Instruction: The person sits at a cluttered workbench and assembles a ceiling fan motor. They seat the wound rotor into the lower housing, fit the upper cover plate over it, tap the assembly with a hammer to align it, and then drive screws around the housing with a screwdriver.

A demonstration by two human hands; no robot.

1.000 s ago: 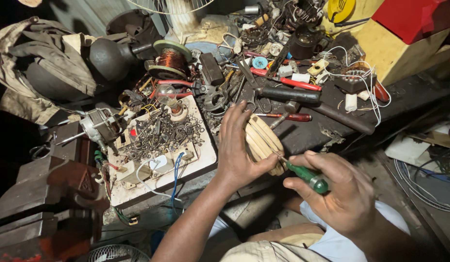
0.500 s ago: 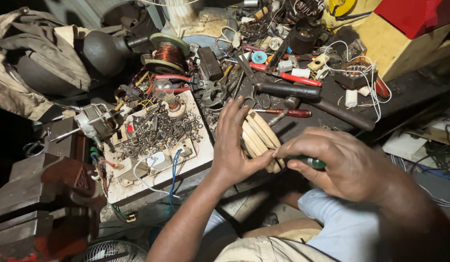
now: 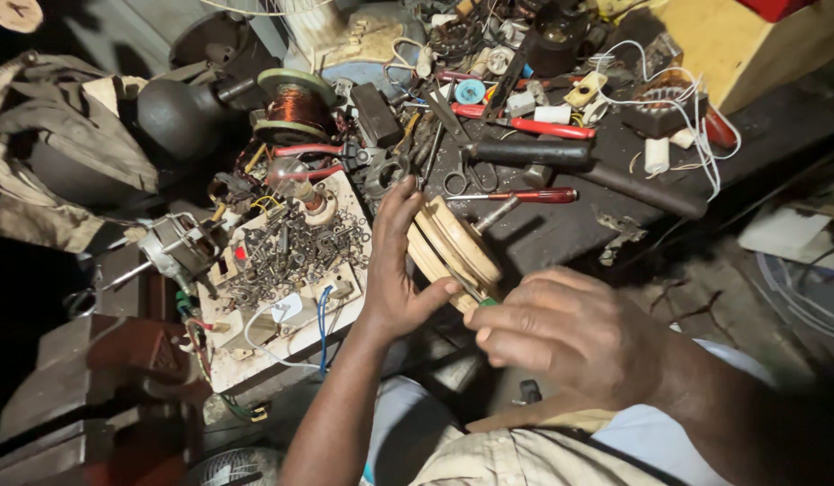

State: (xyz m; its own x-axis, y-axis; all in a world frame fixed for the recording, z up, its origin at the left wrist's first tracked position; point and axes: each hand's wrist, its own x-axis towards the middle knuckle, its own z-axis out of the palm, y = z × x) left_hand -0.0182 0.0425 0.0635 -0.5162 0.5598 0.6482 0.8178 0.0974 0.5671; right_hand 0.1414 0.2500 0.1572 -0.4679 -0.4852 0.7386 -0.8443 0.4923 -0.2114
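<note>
Left hand [image 3: 394, 279] clasps the wooden former [image 3: 453, 252]; right hand [image 3: 570, 333] grips a green-handled tool [image 3: 485, 302] beside it, clutter crowding beyond

tray of screws [image 3: 291, 261] left of wooden spool [image 3: 453, 247]; hammer [image 3: 561, 162] and scissors [image 3: 453, 166] behind it

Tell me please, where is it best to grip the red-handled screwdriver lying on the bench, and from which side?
Probably grip the red handle of the screwdriver, coming from above. It lies flat on the dark bench, and the handle is the thick part, with bare bench below it. The thin metal shaft points toward the left hand and the wooden former, so that end is crowded.
</note>
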